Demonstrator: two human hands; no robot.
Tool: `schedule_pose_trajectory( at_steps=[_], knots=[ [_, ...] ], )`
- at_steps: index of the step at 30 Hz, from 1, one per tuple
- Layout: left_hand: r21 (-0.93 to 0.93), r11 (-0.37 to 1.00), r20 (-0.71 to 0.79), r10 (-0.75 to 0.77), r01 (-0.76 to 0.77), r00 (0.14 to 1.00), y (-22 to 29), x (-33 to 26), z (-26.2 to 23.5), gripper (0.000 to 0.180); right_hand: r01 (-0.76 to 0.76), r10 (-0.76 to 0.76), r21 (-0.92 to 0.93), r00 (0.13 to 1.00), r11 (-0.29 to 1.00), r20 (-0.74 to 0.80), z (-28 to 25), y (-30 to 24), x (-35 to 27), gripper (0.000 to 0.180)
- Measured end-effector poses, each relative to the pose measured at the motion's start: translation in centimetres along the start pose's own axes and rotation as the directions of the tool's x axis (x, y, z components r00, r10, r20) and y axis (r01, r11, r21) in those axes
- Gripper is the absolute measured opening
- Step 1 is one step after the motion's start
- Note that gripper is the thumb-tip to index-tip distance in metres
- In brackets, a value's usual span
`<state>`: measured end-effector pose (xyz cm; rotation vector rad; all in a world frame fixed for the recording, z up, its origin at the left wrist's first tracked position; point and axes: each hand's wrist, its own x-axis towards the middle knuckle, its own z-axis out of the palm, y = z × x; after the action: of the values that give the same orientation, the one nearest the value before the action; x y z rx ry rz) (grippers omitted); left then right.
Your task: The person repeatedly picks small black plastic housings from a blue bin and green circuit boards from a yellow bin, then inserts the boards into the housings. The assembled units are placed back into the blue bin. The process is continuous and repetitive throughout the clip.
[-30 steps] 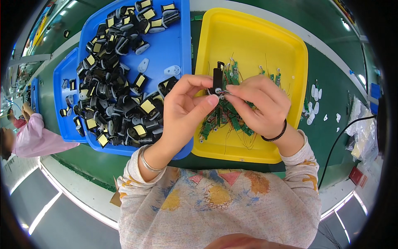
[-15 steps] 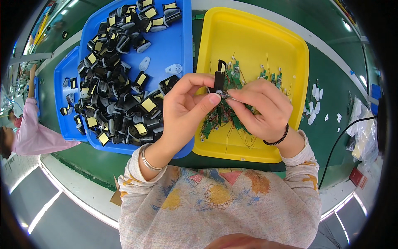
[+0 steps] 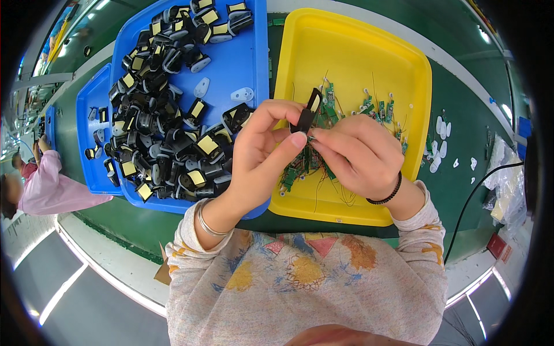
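Between the thumb and fingers of my left hand (image 3: 266, 151) is a black plastic housing (image 3: 306, 119) with a pale yellow pad on its upper part. My right hand (image 3: 365, 151) pinches a small green piece at the housing's lower end; the fingertips hide most of it, perhaps a circuit board. Both hands meet over the yellow tray (image 3: 398, 52). Green circuit boards with thin wires (image 3: 330, 104) lie in that tray, partly under my hands. To the left, a blue tray (image 3: 234, 63) carries a heap of black housings (image 3: 153, 130) with yellow pads and grey translucent covers.
A smaller blue tray (image 3: 86, 167) stands farther left with a few similar parts. Pale oval pieces (image 3: 442, 128) lie on the green table right of the yellow tray, near a clear plastic bag (image 3: 503, 167) and a black cable (image 3: 461, 214). A person in pink (image 3: 52, 187) sits at far left.
The black housing has tilted, its upper end leaning right. My right fingers have closed in more tightly at its lower end. The other person's arm at far left has lowered.
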<state>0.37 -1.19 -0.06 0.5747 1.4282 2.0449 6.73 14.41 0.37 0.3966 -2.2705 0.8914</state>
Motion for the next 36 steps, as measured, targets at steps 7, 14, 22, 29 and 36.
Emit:
schedule_pose_trajectory(
  at_steps=[7, 14, 22, 29, 36],
  knots=[
    [0.09, 0.995, 0.025, 0.042, -0.044, 0.999, -0.4, -0.5, 0.2, 0.018, -0.007, 0.007, 0.03, 1.0, 1.0, -0.013, 0.3, -0.3, -0.2, 0.021],
    [0.048, 0.997, 0.039, 0.062, -0.064, 0.997, -0.4, -0.3, 0.0, 0.018, -0.209, 0.202, 0.146, 0.978, 0.967, 0.059, -0.4, 0.4, 0.6, 0.015],
    [-0.026, 0.998, 0.073, 0.053, -0.051, 0.996, -0.5, -0.2, -0.4, 0.019, -0.375, 0.348, 0.222, 0.925, 0.9, 0.149, -0.6, -0.1, 0.4, 0.015],
    [0.235, 0.958, 0.033, 0.164, -0.167, 0.986, -0.2, 0.1, -0.1, 0.024, -0.468, 0.433, 0.479, 0.881, 0.743, 0.19, -0.3, 0.4, 0.0, 0.013],
    [0.019, 0.992, -0.1, 0.124, -0.123, 0.987, 0.7, 0.0, -0.5, 0.035, -0.674, 0.532, 0.677, 0.704, 0.295, 0.47, -0.7, 0.0, -0.1, 0.012]
  ],
)
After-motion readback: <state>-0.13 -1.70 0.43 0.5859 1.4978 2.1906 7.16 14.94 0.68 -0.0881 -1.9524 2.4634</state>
